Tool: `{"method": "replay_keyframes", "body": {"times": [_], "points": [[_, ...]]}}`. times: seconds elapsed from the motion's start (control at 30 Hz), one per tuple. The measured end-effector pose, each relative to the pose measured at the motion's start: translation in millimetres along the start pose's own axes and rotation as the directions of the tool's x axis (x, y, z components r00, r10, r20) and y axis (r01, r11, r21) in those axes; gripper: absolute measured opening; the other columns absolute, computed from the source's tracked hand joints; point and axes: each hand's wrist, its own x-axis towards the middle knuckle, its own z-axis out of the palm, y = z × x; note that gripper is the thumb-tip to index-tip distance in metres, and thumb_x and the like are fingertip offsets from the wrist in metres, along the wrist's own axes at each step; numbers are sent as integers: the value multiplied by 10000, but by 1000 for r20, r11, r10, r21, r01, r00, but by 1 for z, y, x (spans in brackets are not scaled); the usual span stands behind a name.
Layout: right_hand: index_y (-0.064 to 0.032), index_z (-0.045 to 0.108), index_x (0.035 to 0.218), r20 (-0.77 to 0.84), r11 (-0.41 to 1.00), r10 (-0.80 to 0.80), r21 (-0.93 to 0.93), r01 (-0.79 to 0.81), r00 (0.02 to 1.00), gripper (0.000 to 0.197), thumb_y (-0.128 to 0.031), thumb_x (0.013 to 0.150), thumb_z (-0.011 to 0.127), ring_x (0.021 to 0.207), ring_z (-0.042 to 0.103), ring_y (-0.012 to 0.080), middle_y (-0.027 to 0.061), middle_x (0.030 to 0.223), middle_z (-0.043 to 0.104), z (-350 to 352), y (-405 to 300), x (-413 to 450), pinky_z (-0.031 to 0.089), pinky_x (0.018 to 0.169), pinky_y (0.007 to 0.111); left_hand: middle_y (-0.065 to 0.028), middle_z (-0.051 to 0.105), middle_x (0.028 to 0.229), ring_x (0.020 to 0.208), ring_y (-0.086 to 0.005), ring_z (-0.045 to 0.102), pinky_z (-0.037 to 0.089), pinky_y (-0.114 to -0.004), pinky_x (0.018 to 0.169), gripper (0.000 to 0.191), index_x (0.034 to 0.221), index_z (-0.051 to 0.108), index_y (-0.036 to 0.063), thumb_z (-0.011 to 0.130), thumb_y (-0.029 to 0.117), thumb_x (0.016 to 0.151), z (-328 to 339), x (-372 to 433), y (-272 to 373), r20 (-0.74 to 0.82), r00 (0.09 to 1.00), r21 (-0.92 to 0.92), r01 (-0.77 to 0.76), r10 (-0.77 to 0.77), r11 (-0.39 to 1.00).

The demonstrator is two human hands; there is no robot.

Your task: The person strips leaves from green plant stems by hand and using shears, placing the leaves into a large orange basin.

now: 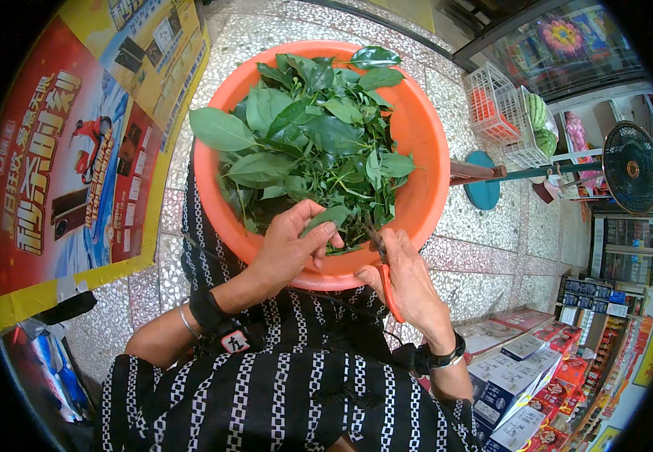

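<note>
An orange plastic basin (429, 169) rests on or just above my lap, heaped with broad green leaves (332, 134) and finer cut strips of leaf. Over its near side, my left hand (298, 237) pinches a green leaf (328, 219) between thumb and fingers. Close on its right, my right hand (408, 277) grips a pair of scissors with orange handles (389, 294). Their dark blades point away from me over the basin, beside the held leaf. How far the blades are apart I cannot tell.
A large poster board (77, 158) stands at left. At right are white plastic baskets (490, 104), one with watermelons (545, 141), an electric fan (632, 168), a round teal base (482, 179) and stacked cartons (510, 384). Part of a wooden stool or chair (473, 171) shows beside the basin.
</note>
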Motion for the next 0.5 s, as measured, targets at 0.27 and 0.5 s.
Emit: {"method": "replay_keyframes", "body": {"times": [0.27,0.5], "points": [[10,518,854,132,991,64,-123,-48,989,452,-419,823,657,662,570,383,181,712,530,1,-9,4,442,573,444,-27,624,743,516,-33,458,400,-185,477,122,977,544,20,582,120,917,0,-4,4,43,996,123,73,-79,990],[7,515,790,110,979,173,90,-183,979,441,-400,810,682,578,572,364,171,607,523,-10,-3,0,431,515,431,-5,612,738,516,-15,412,338,-169,458,126,992,554,39,577,139,919,-2,-1,5,-27,1000,55,1,1,998]]}}
